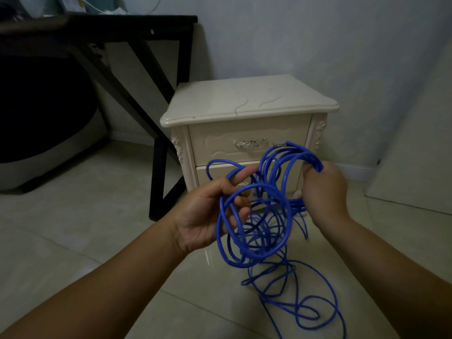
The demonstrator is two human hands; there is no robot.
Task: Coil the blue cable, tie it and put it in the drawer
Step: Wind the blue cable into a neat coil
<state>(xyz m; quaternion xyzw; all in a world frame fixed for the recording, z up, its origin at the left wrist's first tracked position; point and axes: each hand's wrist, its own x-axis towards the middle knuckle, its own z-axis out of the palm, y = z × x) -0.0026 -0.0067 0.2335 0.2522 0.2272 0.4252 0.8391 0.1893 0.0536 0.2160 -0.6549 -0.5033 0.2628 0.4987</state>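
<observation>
A long blue cable (276, 216) hangs in several loose loops between my hands, and its free length trails in tangles over the floor tiles to the lower right. My right hand (322, 192) grips a bundle of loops at their top. My left hand (210, 211) has its fingers curled round a few loops, index finger stretched out along one strand. Behind the cable stands a cream nightstand (244, 101). Its upper drawer (247, 140), fitted with a silver handle, is closed; the lower drawer is mostly hidden by the cable and my hands.
A black desk (122, 28) with slanted legs stands to the left of the nightstand, with a dark bulky shape under it. A pale panel (420, 143) leans at the right. Light floor tiles (73, 228) spread in front.
</observation>
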